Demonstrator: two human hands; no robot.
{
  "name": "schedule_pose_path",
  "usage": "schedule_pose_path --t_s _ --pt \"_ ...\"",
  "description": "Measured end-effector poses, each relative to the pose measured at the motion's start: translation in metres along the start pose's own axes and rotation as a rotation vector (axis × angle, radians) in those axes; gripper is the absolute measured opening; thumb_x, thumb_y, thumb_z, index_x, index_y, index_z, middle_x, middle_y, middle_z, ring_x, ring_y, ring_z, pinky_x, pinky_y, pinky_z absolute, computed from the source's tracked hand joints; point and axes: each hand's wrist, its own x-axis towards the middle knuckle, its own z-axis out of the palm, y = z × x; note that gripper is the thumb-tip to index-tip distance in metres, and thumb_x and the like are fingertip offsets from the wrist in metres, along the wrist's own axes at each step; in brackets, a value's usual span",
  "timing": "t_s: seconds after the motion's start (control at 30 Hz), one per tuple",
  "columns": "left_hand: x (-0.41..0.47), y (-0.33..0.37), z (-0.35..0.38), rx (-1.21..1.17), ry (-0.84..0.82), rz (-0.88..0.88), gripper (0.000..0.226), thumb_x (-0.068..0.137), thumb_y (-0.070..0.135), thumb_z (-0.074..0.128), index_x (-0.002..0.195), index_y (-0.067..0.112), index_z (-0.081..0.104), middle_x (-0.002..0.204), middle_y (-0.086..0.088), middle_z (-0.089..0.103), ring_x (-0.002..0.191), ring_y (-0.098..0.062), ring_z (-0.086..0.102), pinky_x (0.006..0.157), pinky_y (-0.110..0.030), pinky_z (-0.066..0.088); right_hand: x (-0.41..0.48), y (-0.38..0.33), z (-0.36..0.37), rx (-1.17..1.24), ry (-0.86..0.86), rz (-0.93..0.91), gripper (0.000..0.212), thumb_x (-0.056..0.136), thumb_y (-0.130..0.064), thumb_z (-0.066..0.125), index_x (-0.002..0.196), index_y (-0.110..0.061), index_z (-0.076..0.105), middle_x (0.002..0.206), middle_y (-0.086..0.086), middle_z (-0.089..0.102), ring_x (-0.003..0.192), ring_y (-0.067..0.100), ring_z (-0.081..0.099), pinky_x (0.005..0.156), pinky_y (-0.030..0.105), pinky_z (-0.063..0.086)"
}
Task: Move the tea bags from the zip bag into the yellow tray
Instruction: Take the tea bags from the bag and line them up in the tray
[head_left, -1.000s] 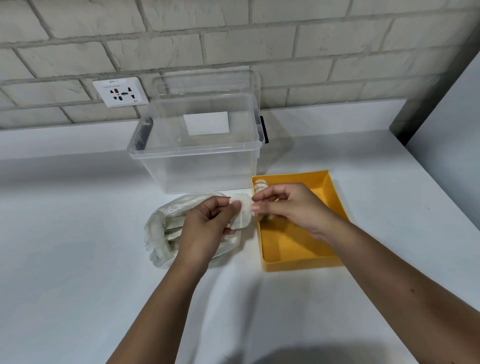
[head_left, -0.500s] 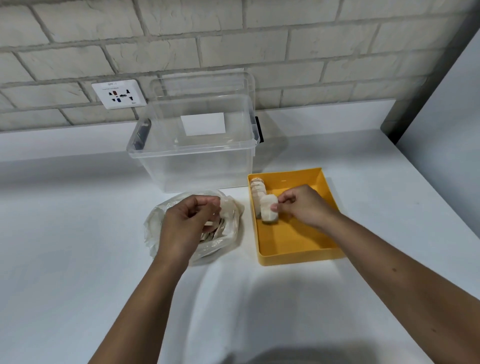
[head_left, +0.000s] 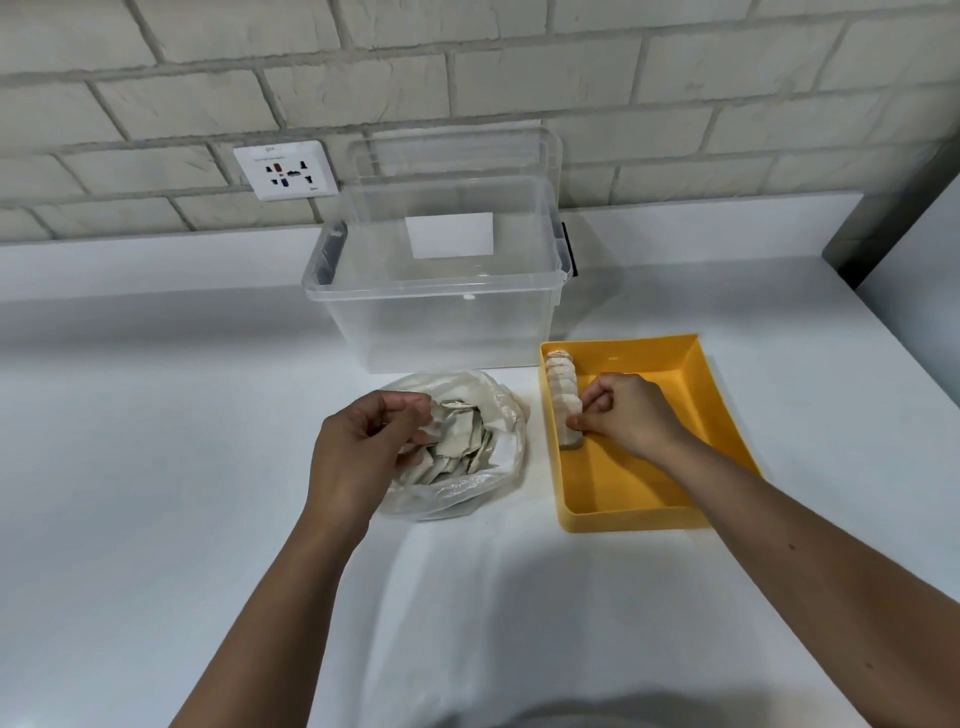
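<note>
The clear zip bag (head_left: 501, 441) lies open on the white table, with several tea bags (head_left: 462, 441) inside. My left hand (head_left: 358, 452) is at its mouth, fingers curled and pinching a tea bag (head_left: 439, 421) there. To the right stands the yellow tray (head_left: 634, 519). A row of tea bags (head_left: 561, 379) stands on edge along its left wall. My right hand (head_left: 631, 415) is inside the tray and pinches the nearest tea bag of that row (head_left: 569, 439), holding it upright against the others.
A clear plastic storage box (head_left: 441, 322) stands just behind the bag and tray, its lid (head_left: 452, 156) leaning on the brick wall. A wall socket (head_left: 285, 170) is at the back left. The table ends at the right, next to a grey surface (head_left: 930, 249).
My right hand took the tea bag from my left hand, carried it into the tray and set it at the near end of the row. My left hand went back into the zip bag.
</note>
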Motion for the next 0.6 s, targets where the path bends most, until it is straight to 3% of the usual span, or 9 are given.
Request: schedule_pose_path --t_s 0.1,0.23,0.33,0.4,0.47,0.6 --pt "0.002 0.0 -0.01 0.044 0.011 0.048 0.006 0.089 0.014 0.072 0.089 0.016 0.077 0.08 -0.014 0.073 0.074 -0.017 0.069 0.079 -0.037 0.059 -0.009 -0.017 -0.012 -0.148 0.097 -0.095 0.033 0.072 -0.031 0.084 0.096 -0.024 0.063 0.084 -0.011 0.063 0.08 0.012 0.06 0.072 0.032 0.052" --pt "0.007 -0.011 -0.017 0.406 -0.081 0.186 0.019 0.085 0.009 0.073 0.091 0.027 0.077 0.077 0.012 0.075 0.076 -0.008 0.069 0.075 -0.015 0.052 -0.026 -0.053 -0.021 -0.042 0.155 -0.293 0.029 0.075 -0.029 0.082 0.098 -0.028 0.065 0.088 -0.013 0.063 0.069 -0.001 0.054 0.067 0.022 0.047" --pt "0.01 -0.023 -0.011 0.821 -0.193 0.253 0.023 0.084 0.02 0.074 0.103 0.032 0.074 0.099 0.016 0.071 0.093 -0.007 0.066 0.083 -0.027 0.051 -0.042 -0.076 -0.014 0.138 0.06 -0.367 0.022 0.076 -0.025 0.082 0.093 -0.027 0.069 0.089 -0.013 0.065 0.061 0.0 0.051 0.06 0.014 0.043" --pt "0.013 -0.026 -0.007 1.01 -0.196 0.272 0.027 0.085 0.029 0.071 0.112 0.033 0.071 0.11 0.016 0.067 0.101 -0.008 0.062 0.082 -0.028 0.049 -0.048 -0.084 -0.006 0.174 0.019 -0.4 0.02 0.076 -0.025 0.082 0.093 -0.026 0.07 0.091 -0.012 0.066 0.059 0.004 0.051 0.059 0.013 0.043" --pt "0.015 -0.027 -0.004 1.087 -0.177 0.289 0.028 0.087 0.033 0.069 0.115 0.033 0.07 0.114 0.015 0.067 0.105 -0.009 0.062 0.08 -0.028 0.047 -0.052 -0.088 0.0 0.178 -0.001 -0.425 0.019 0.076 -0.025 0.081 0.092 -0.026 0.07 0.093 -0.011 0.066 0.061 0.007 0.052 0.059 0.012 0.043" --pt "0.016 -0.024 -0.001 1.119 -0.072 0.366 0.017 0.092 0.039 0.063 0.104 0.032 0.073 0.102 0.013 0.072 0.096 -0.009 0.064 0.069 -0.025 0.042 -0.055 -0.091 0.005 0.17 -0.029 -0.443 0.019 0.077 -0.026 0.081 0.093 -0.024 0.071 0.089 -0.012 0.067 0.066 0.011 0.054 0.058 0.01 0.042"
